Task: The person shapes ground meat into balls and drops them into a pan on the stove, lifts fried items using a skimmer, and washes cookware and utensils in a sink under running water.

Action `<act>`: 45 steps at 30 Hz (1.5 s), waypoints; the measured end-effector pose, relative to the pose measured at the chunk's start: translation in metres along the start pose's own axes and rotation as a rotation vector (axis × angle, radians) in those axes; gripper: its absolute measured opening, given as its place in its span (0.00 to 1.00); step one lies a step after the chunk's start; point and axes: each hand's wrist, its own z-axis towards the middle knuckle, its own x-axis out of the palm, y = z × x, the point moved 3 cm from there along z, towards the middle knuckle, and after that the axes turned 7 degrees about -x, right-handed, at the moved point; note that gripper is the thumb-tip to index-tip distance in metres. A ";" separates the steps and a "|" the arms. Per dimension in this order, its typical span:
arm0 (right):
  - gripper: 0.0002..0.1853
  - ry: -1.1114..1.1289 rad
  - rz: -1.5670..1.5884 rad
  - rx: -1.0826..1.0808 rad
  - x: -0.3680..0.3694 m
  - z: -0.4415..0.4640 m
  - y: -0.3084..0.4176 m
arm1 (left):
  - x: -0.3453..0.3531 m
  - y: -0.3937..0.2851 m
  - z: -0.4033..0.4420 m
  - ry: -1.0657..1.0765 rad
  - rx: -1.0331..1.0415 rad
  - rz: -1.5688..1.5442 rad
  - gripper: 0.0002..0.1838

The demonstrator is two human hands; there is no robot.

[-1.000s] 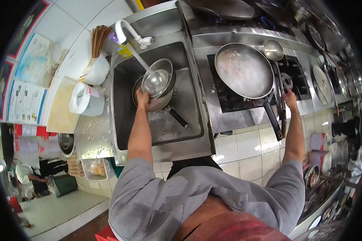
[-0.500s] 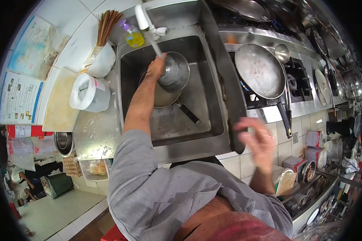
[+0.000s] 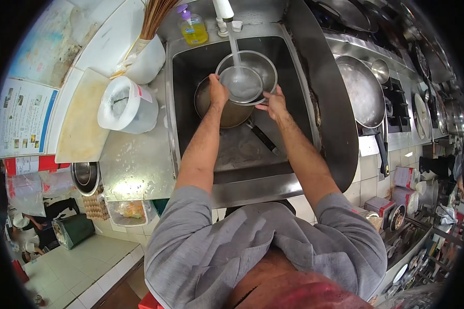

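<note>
A round metal bowl [image 3: 267, 66] is held over the sink [image 3: 232, 194], under water running from the white faucet [image 3: 223, 9]. Water pools inside it. My left hand [image 3: 219, 91] grips the bowl's left rim. On the lower right, my right hand [image 3: 275, 104] has its fingers round the rim. Below the bowl, a frying pan [image 3: 227, 116] lies on the sink bottom, partly covered by the bowl and my left hand. Its black handle [image 3: 263, 138] points toward the lower right.
Left of the sink stand a white tub [image 3: 131, 110], a bundle of thin sticks [image 3: 159, 18] and a yellow soap bottle [image 3: 193, 31]. A cutting board [image 3: 82, 121] leans there. Right, beyond the sink wall, a large frying pan [image 3: 363, 90] sits on the stove beside a ladle [image 3: 380, 70].
My right hand has come from outside the sink's right edge to the bowl's rim. My left hand has moved to the bowl's left side. The camera view has shifted.
</note>
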 end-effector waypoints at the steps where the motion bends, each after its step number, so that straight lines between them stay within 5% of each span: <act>1: 0.33 -0.121 -0.123 -0.032 -0.002 0.006 -0.002 | 0.002 0.003 0.001 -0.017 0.050 0.009 0.19; 8: 0.23 -0.371 -0.169 -0.149 -0.004 0.010 -0.036 | 0.008 -0.038 0.014 0.059 0.036 0.044 0.18; 16: 0.23 -0.443 -0.077 -0.318 -0.032 0.036 -0.042 | 0.007 -0.092 -0.005 -0.157 0.557 0.233 0.22; 19: 0.23 -0.469 -0.376 -0.413 -0.041 0.046 -0.032 | 0.016 -0.082 0.007 -0.118 0.659 0.233 0.19; 22: 0.20 -0.479 -0.367 -0.469 -0.033 0.039 -0.011 | 0.023 -0.064 0.019 0.050 0.404 0.251 0.16; 24: 0.17 -0.463 -0.676 -0.569 -0.011 0.024 0.016 | 0.022 -0.055 0.028 0.096 0.273 0.189 0.13; 28: 0.17 -0.442 -0.964 -0.435 -0.002 0.026 0.036 | -0.002 -0.066 0.038 0.118 0.091 -0.026 0.08; 29: 0.17 -0.408 -0.853 -0.270 -0.010 0.035 0.026 | -0.008 -0.075 0.035 0.134 0.106 -0.016 0.09; 36: 0.19 -0.348 -0.330 0.013 -0.017 0.017 -0.018 | -0.003 -0.080 0.024 0.090 0.448 0.303 0.10; 39: 0.19 -0.258 -0.129 0.103 -0.029 0.024 -0.027 | 0.002 -0.082 0.035 0.150 0.430 0.318 0.12; 45: 0.17 -0.370 -0.048 -0.105 -0.038 0.029 -0.029 | 0.005 -0.100 0.041 0.200 0.428 0.198 0.15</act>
